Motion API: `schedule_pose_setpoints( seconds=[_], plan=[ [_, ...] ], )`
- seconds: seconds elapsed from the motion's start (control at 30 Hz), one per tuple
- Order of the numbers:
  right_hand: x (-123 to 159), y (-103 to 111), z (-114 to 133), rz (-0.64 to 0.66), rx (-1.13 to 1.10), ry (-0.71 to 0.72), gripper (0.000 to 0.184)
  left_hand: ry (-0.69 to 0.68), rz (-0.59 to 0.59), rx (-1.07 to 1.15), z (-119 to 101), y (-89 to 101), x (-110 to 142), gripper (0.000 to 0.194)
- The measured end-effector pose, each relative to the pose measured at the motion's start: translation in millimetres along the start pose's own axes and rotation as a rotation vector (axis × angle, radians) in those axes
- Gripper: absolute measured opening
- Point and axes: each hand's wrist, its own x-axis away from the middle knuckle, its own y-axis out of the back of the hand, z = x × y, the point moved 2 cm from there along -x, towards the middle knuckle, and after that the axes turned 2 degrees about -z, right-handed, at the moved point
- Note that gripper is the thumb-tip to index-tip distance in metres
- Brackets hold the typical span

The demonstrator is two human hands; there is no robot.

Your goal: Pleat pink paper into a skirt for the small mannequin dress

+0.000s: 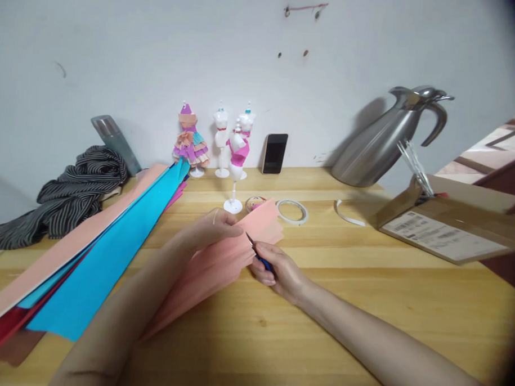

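White wall (pixel 152 48) stands behind a wooden table (pixel 406 294), with dark corners swallowing the far right of the view. Both forearms run out of the picture at the bottom.

Some parts are hard to read. The left hand (pixel 216 230) pinches the pink paper (pixel 221 262) between thumb and fingers, but most of those fingers are out of sight. The right hand (pixel 278 267) is closed around the blue handle of the scissors (pixel 264 264), hiding much of it; whether the blades are parted cannot be told. The left forearm covers one edge of the pink paper and part of the blue paper (pixel 124 250).

Lying across the middle of the table, the pink paper has its long axis slanting from lower left, near the person, to upper right, where its layered end overlaps the pink-cored tape roll (pixel 252 203) in view. The scissors' tip points up and left, at the paper beside the left thumb.

Bare wood lies between the right hand and the cardboard box (pixel 450 239), which sits by the table's right edge. Just beyond the paper, the white tape ring (pixel 293 212) and a mannequin stand (pixel 233 205) crowd the far side.
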Motion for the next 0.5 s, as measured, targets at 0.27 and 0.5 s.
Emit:
schedule_pose_setpoints(
  seconds=[0.27, 0.5],
  plan=[
    [0.1, -0.6, 0.0, -0.100, 0.081, 0.019, 0.043, 0.060, -0.025, -0.111, -1.6, -4.5, -0.7, 0.033],
    [-0.2, 0.3, -4.0, -0.084, 0.065, -0.007, 0.044, 0.064, -0.051, -0.146, 0.9, -6.3, -1.3, 0.033]
  ],
)
